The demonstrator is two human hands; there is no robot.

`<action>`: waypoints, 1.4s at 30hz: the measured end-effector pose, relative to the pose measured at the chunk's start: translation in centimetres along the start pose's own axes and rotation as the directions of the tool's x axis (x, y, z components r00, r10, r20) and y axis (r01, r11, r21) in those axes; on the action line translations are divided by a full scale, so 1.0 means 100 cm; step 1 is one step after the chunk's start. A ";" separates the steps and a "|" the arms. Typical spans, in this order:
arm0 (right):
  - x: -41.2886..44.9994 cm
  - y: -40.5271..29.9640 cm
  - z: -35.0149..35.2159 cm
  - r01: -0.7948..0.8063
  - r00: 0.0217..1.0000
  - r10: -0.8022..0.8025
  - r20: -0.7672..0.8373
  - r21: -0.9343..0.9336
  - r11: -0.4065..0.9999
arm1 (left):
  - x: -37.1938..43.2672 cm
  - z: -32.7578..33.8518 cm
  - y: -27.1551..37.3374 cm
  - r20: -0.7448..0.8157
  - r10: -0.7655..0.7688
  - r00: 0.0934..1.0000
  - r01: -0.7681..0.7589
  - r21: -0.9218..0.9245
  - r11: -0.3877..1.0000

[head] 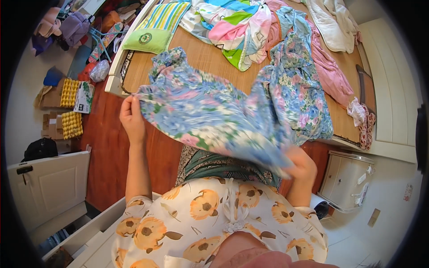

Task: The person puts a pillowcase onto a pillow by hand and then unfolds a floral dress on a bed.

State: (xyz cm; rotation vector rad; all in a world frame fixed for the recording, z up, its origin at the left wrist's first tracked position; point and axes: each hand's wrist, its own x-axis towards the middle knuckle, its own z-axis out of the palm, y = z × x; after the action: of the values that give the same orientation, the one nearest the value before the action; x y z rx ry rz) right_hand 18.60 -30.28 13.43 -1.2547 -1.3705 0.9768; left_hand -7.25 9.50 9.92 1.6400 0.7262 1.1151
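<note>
A blue floral cloth garment (pixel 201 104) is stretched between my hands, its middle blurred by motion. Its far parts lie on the bed mat (pixel 197 60). My left hand (pixel 132 112) pinches one corner at the left. On the right, my right hand (pixel 300 164) grips the other end, slightly blurred. Beyond the garment, a colourful patterned quilt (pixel 234 30) lies rumpled, with pink cloth (pixel 330 70) at its right. A green pillow with a striped part (pixel 149 37) rests at the bed's far left corner.
The white bed frame (pixel 115 77) edges the mat. Left of it stand yellow egg trays (pixel 72 125), cardboard boxes (pixel 50 124) and piled bags (pixel 75 28). A white door-like panel (pixel 53 187) is at lower left. A small cabinet (pixel 347 181) stands at right; white bedding (pixel 331 26) lies far right.
</note>
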 end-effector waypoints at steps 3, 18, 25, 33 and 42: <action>-0.010 -0.007 0.005 0.226 0.947 -0.258 0.191 0.176 0.958 | -0.012 0.042 0.025 0.340 0.379 0.861 -0.507 0.515 0.691; 0.142 0.233 -0.026 -0.623 0.753 0.385 -0.535 -0.387 0.680 | -0.158 0.091 -0.106 0.884 -0.308 0.351 -0.420 0.443 0.792; 0.110 0.304 0.010 -0.798 0.572 0.479 -0.666 -0.316 0.513 | -0.161 0.088 -0.103 0.763 -0.246 0.597 -0.179 0.426 0.887; 0.140 0.130 0.026 -0.288 0.849 0.057 -0.526 -0.370 0.883 | -0.099 0.115 -0.034 0.522 -0.062 0.851 -0.221 0.462 0.859; 0.116 -0.005 0.064 0.150 0.976 -0.191 -0.107 -0.309 0.939 | -0.052 0.088 0.072 0.913 0.088 0.398 -0.521 0.146 0.841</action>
State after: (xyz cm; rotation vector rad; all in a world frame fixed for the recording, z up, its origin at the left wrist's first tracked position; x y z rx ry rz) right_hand 12.59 -18.47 14.51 -1.3706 -1.5304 0.5666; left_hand -1.59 -0.84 14.12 2.4750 -0.1111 0.1403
